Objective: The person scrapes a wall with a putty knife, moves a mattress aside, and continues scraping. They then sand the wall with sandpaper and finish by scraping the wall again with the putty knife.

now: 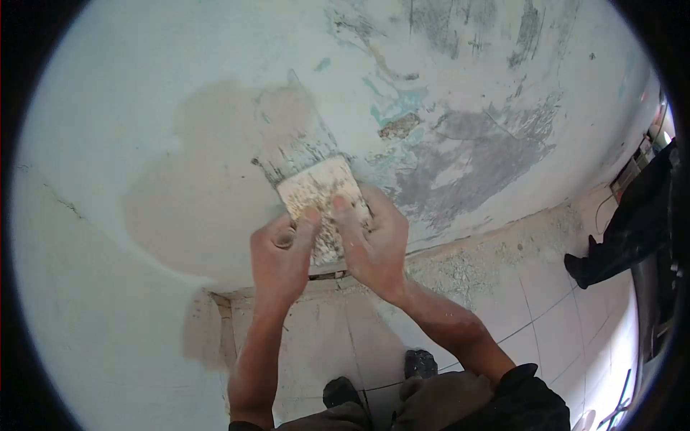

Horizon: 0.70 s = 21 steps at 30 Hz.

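Both of my hands hold a flat rectangular scraper, its pale face spattered with plaster. My left hand grips its left side and my right hand its right side, with both thumbs pressed on the face and the other fingers hidden behind. The scraper's upper edge lies at the pale wall, just below dark scrape marks. A round, ring-like shape shows at my left hand. Dust covers both hands.
Grey bared patches and turquoise paint flecks mark the wall on the right. Crumbled debris lies along the wall's foot on the tiled floor. Another person's dark-clothed leg stands at the right. My dark shoes are below.
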{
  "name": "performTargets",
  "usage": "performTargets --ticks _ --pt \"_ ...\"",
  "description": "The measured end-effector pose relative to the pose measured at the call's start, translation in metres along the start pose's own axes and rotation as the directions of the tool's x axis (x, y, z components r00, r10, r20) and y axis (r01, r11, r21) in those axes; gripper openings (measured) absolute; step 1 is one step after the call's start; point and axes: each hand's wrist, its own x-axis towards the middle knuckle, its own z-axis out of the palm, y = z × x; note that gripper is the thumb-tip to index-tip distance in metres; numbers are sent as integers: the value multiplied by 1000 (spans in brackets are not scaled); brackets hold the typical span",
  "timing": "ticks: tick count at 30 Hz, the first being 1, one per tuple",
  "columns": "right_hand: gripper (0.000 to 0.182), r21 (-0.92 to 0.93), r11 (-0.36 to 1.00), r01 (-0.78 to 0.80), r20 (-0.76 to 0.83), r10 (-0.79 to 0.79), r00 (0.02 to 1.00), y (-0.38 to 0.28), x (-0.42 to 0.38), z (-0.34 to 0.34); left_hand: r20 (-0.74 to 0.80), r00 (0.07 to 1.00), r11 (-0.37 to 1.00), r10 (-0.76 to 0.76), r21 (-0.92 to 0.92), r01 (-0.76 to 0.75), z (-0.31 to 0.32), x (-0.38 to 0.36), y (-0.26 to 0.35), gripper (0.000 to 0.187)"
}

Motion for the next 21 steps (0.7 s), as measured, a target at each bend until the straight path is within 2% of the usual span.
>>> performTargets --ticks 2,4,5,8,9,11,13,14,15,16,18,19,21 --pt "20 29 999 45 -81 -42 996 12 -3 2 0 997 997 74 -13 -74 2 3 3 36" --pt "20 -3 996 88 -68 -88 994 0 13 4 -22 999 999 46 -2 -46 3 6 14 36" --pt "20 -32 993 110 -57 -112 992 -6 17 4 -43 998 996 52 -66 -55 3 10 18 35" --pt "20 8 999 -44 -26 44 999 -17 15 2 -35 997 993 63 -95 -66 3 6 27 33" --pt "20 9 999 -38 -24 38 999 -11 11 2 -38 997 993 68 -96 -72 4 3 20 33" --pt "20 -37 997 62 -48 -63 997 4 1 4 -70 994 996 82 -12 -84 5 -1 0 33" --pt "20 -61 991 115 -51 -119 992 -11 17 11 -84 991 994 103 -38 -106 -1 9 13 33" --pt "21 -99 984 149 -49 -154 987 -22 28 11 -90 991 992 100 -70 -107 -2 13 24 34" --pt "22 -74 991 112 -6 -112 994 -30 38 10 -91 992 984 83 -153 -96 -5 13 44 34" --pt "22 -78 992 98 -1 -98 995 -36 35 8 -45 999 984 -2 -176 -6 -10 13 58 34" --pt "22 -50 999 13 -14 -14 1000 -45 37 7 -77 992 970 103 -211 -117 -6 11 57 34" --pt "21 14 999 39 -46 -39 998 -40 29 8 -93 990 970 103 -212 -121 -3 7 48 34" --pt "22 36 996 80 -56 -78 995 -23 18 8 -112 973 976 201 -61 -208 3 2 27 31"
